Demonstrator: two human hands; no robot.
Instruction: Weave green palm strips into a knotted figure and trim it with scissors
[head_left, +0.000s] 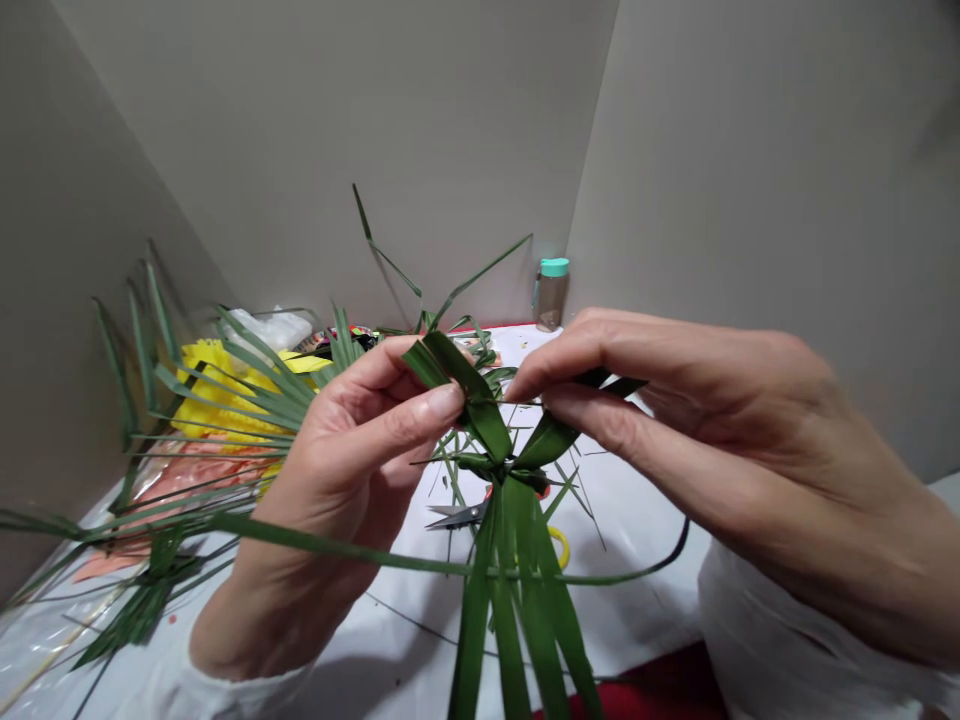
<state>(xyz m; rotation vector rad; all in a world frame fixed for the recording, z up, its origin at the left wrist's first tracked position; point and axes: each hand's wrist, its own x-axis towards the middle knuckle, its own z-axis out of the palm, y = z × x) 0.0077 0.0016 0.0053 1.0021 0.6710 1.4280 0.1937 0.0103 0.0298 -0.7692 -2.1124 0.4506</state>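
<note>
Between my hands is a green palm leaf (525, 540), knotted at its middle, its long split strips hanging down toward me. My left hand (360, 430) pinches a folded loop of the leaf between thumb and fingers. Opposite it, my right hand (675, 420) grips another leaf strip, and a thin dark strand runs across between the two sets of fingertips. A long narrow leaf strip (352, 552) passes in front of my left wrist and curves up toward my right hand. Below the knot, scissors (459, 516) with dark blades lie on the table, partly hidden by the leaf.
The table (645, 610) has a white cover with leaf scraps on it. At the left lie a fan of palm fronds (255, 410), yellow crepe material (206, 385), pink material (187, 480) and a white plastic bag (274, 328). A bottle (551, 298) with a turquoise lid stands by the wall.
</note>
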